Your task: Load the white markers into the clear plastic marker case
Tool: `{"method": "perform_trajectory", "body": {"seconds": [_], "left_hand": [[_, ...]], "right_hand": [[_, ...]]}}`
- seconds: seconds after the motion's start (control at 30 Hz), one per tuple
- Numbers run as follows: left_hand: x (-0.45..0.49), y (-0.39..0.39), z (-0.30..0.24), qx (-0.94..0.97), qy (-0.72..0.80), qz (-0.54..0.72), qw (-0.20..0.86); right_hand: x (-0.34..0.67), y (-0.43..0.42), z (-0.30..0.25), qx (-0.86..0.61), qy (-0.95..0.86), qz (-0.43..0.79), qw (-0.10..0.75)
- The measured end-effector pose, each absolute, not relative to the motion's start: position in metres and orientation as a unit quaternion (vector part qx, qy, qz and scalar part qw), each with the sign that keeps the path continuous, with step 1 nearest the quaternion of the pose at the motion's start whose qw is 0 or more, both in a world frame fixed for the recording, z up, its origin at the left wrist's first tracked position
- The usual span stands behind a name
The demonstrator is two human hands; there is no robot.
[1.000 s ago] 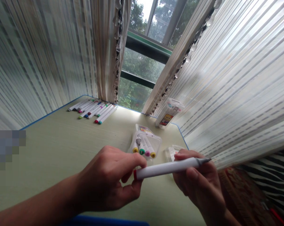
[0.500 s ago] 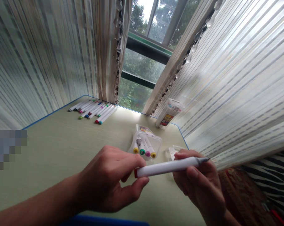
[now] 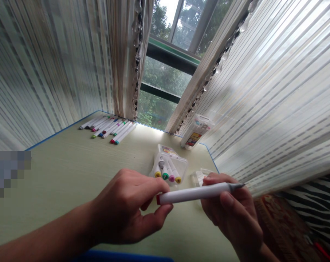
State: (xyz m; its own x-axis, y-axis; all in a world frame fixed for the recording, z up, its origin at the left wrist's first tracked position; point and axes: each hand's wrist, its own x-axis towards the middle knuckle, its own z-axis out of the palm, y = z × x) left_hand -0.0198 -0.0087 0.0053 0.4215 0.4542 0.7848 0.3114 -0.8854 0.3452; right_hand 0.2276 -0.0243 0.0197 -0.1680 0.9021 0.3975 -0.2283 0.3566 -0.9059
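Note:
A white marker (image 3: 193, 193) lies nearly level in the air between my hands, its red end to the left and its bare grey tip to the right. My left hand (image 3: 132, 207) pinches the red end between thumb and forefinger. Near the tip, my right hand (image 3: 232, 209) holds the barrel, fingers behind it and thumb in front. Just beyond them, a clear plastic case (image 3: 183, 165) on the table holds several white markers with yellow, green and pink ends. A second clear box (image 3: 197, 178) is partly hidden behind my right hand.
Several white markers (image 3: 110, 127) lie in a row at the table's far left. An upright clear case (image 3: 196, 133) stands by the back right edge. The pale green table (image 3: 58, 174) has blue edging. String curtains (image 3: 263, 91) hang around the window; zebra-striped cloth (image 3: 315, 203) is at right.
Almost nothing differs. My right thumb has shifted slightly to the right along the marker; both hands keep their hold.

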Motion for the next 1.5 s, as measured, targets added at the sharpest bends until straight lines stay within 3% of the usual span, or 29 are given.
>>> {"method": "perform_trajectory", "body": {"seconds": [0.6, 0.8, 1.03, 1.5], "left_hand": [[-0.023, -0.005, 0.002, 0.823, 0.275, 0.492, 0.072], [-0.025, -0.001, -0.003, 0.799, 0.263, 0.528, 0.12], [-0.024, 0.005, -0.007, 0.803, 0.243, 0.527, 0.137], [-0.027, 0.003, -0.003, 0.809, 0.247, 0.517, 0.128]], "right_hand": [[0.225, -0.015, 0.017, -0.275, -0.556, 0.478, 0.622], [0.235, -0.018, 0.018, -0.219, -0.629, 0.389, 0.637], [0.247, -0.026, 0.01, -0.199, -0.74, 0.268, 0.584], [0.232, -0.021, 0.008, -0.254, -0.61, 0.421, 0.621]]}}
